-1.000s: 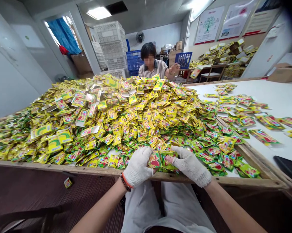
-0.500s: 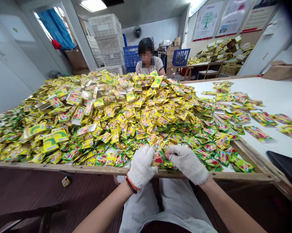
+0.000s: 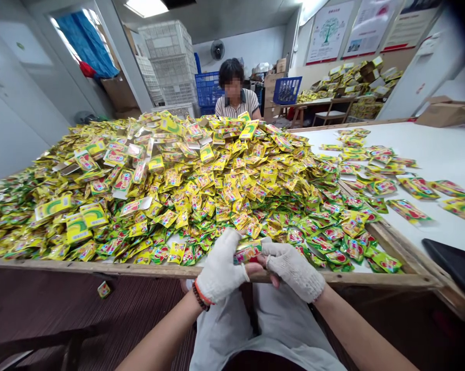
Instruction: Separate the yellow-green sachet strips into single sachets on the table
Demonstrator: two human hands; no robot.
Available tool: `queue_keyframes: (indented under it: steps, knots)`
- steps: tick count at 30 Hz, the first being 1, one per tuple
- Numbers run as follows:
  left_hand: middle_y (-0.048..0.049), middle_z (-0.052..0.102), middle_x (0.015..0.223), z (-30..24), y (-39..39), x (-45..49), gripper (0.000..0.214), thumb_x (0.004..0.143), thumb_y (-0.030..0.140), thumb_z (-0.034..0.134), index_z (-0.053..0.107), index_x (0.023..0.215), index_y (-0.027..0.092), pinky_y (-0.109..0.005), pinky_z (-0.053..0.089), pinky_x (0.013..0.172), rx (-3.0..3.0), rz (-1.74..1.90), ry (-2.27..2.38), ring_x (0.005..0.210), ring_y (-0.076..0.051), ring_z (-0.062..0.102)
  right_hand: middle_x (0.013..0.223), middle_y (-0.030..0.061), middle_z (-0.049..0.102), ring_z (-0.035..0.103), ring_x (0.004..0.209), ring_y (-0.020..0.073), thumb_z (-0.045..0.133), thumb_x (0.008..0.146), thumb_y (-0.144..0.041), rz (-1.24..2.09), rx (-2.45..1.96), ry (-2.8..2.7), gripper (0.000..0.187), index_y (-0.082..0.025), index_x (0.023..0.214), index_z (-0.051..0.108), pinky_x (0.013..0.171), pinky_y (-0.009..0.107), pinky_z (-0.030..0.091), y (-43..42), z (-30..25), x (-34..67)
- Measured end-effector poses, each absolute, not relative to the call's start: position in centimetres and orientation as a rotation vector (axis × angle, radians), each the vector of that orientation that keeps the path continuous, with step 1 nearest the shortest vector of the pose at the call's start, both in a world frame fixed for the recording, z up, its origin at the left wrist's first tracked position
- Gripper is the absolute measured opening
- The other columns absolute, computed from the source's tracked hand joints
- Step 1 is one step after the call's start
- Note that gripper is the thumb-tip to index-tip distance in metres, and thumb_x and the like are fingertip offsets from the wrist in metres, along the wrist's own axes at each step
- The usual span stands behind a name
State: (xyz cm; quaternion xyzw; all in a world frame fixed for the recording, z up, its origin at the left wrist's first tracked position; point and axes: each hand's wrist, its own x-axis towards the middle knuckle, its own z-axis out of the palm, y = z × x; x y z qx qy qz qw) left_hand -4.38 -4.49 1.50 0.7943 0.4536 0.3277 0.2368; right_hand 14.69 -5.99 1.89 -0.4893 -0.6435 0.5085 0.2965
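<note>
Both my hands wear white knit gloves with open fingertips. My left hand and my right hand are closed together on a small stack of green and red sachets, held just over the near wooden edge of the table. Right behind my hands spreads a huge heap of yellow and green sachets covering the table. A beaded bracelet sits on my left wrist.
A person in a striped shirt sits at the far side of the heap. Loose sachets lie on a white table at the right, with a black object at its near edge. One sachet lies on the floor. Stacked crates stand behind.
My hands have pulled the sachets together into a tight stack and drawn them slightly toward me. The person opposite has lowered a raised hand.
</note>
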Motion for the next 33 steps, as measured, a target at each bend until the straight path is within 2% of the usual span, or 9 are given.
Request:
queue_keyframes:
  steps: [3, 6, 10, 13, 16, 20, 24, 28, 33]
  knots:
    - [-0.0032, 0.06, 0.087, 2.0, -3.7, -5.1, 0.034, 0.08, 0.047, 0.061, 0.059, 0.095, 0.016, -0.027, 0.045, 0.072, 1.856, 0.812, 1.212, 0.081, -0.017, 0.055, 0.039, -0.0049, 0.046, 0.04, 0.039, 0.01, 0.05, 0.084, -0.04, 1.252, -1.38, -1.622, 0.027, -0.019, 0.067, 0.056, 0.044, 0.024, 0.031, -5.8, 1.5, 14.7]
    - [-0.0001, 0.055, 0.071, 2.2, -3.0, -5.0, 0.034, 0.079, 0.049, 0.063, 0.059, 0.076, 0.015, -0.025, 0.039, 0.064, 1.811, 0.765, 1.179, 0.069, -0.014, 0.051, 0.05, -0.003, 0.052, 0.045, 0.049, 0.0117, 0.058, 0.079, -0.039, 0.98, -1.404, -1.678, 0.021, -0.02, 0.069, 0.06, 0.049, 0.025, 0.035, -5.3, 1.2, 15.1]
    - [-0.0023, 0.06, 0.081, 2.3, -2.1, -4.3, 0.038, 0.081, 0.051, 0.059, 0.06, 0.093, 0.015, -0.025, 0.042, 0.066, 1.731, 0.838, 1.084, 0.074, -0.015, 0.055, 0.056, -0.0022, 0.053, 0.044, 0.052, 0.0106, 0.065, 0.074, -0.041, 0.936, -1.373, -1.644, 0.028, -0.019, 0.059, 0.057, 0.048, 0.023, 0.035, -4.1, 1.0, 17.3]
    - [-0.0028, 0.061, 0.085, 2.1, -0.7, -4.7, 0.041, 0.086, 0.051, 0.049, 0.057, 0.104, 0.016, -0.025, 0.043, 0.066, 1.71, 0.949, 1.118, 0.073, -0.014, 0.056, 0.062, -0.0027, 0.057, 0.046, 0.05, 0.009, 0.064, 0.075, -0.046, 1.076, -1.191, -1.087, 0.025, -0.021, 0.078, 0.063, 0.047, 0.021, 0.039, -3.1, 1.3, 19.9]
    - [-0.0003, 0.06, 0.077, 1.2, 0.9, -5.7, 0.028, 0.086, 0.043, 0.051, 0.06, 0.091, 0.017, -0.025, 0.042, 0.067, 1.825, 1.012, 1.354, 0.071, -0.014, 0.054, 0.086, -0.0006, 0.064, 0.057, 0.063, 0.0097, 0.066, 0.073, -0.046, 1.049, -0.938, -0.72, 0.031, -0.025, 0.096, 0.062, 0.059, 0.023, 0.048, -2.0, 1.5, 21.9]
    - [0.0005, 0.059, 0.076, 0.1, 1.8, -6.2, 0.011, 0.082, 0.024, 0.051, 0.06, 0.081, 0.018, -0.025, 0.04, 0.069, 2.062, 0.976, 1.502, 0.073, -0.014, 0.053, 0.083, 0.0018, 0.065, 0.057, 0.062, 0.0128, 0.062, 0.077, -0.041, 0.931, -1.334, -1.099, 0.026, -0.023, 0.096, 0.064, 0.055, 0.024, 0.044, 0.0, 0.3, 22.5]
    - [-0.0011, 0.056, 0.08, 0.3, 1.6, -5.2, 0.016, 0.073, 0.01, 0.05, 0.061, 0.08, 0.019, -0.025, 0.04, 0.069, 2.325, 0.887, 1.453, 0.074, -0.014, 0.052, 0.089, 0.0081, 0.067, 0.06, 0.083, 0.0198, 0.058, 0.075, -0.03, 0.462, -1.728, -1.807, 0.022, -0.018, 0.09, 0.068, 0.074, 0.029, 0.045, 2.6, -2.0, 21.8]
    - [-0.0018, 0.052, 0.078, 1.1, 1.3, -4.3, 0.008, 0.073, 0.019, 0.058, 0.06, 0.08, 0.019, -0.026, 0.04, 0.069, 2.41, 0.875, 1.449, 0.075, -0.016, 0.051, 0.08, 0.008, 0.067, 0.059, 0.08, 0.0206, 0.053, 0.076, -0.025, 0.33, -1.748, -1.942, 0.016, -0.018, 0.072, 0.067, 0.075, 0.029, 0.042, 4.0, -2.8, 21.7]
    - [-0.0037, 0.056, 0.085, 1.5, -0.1, -3.6, 0.019, 0.087, 0.034, 0.051, 0.06, 0.089, 0.018, -0.027, 0.042, 0.075, 2.11, 1.107, 1.36, 0.079, -0.015, 0.052, 0.086, 0.009, 0.066, 0.057, 0.081, 0.0198, 0.038, 0.088, -0.028, 0.255, -1.663, -1.822, 0.027, -0.017, 0.084, 0.062, 0.078, 0.03, 0.042, 1.9, -1.4, 20.9]
